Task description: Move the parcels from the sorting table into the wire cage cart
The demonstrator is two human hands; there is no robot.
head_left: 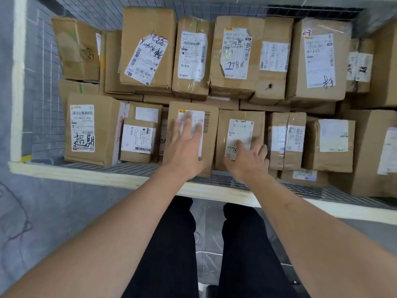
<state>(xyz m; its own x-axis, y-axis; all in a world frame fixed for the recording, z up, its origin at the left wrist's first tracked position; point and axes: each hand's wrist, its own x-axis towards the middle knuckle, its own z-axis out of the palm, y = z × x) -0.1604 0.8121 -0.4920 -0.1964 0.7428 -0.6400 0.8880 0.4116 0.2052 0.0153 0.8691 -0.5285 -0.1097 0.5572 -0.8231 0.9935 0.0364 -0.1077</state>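
Head view looks down into the wire cage cart, cream-painted frame, grey mesh walls, packed with taped brown cardboard parcels in two rows. Sorting table not in frame.

Left hand lies flat on the brown cardboard box with the white barcode label, front row, roughly 12 o'clock from the person's body. Fingers straight and spread, blurred at the tips; gripping nothing, and whether it presses or only hovers just over the lid I can't tell.

Right hand is on the neighbouring brown box with the white label marked "778", at about 1 o'clock. Fingers loosely bent over the near edge of the top, not wrapped around anything. Reads as released, palm down. The two boxes sit touching side by side.

Handling judgement: small corrugated cartons, stiff, probably light to moderate. Tape and glossy labels are slippery, so palm on bare cardboard is better. Corners on several look dented, walls will give under a hard squeeze. Best hold: opposite side faces or under the bottom edge, not the top flaps.

Looks like seating or squaring the pair against the row behind, at 12 o'clock.
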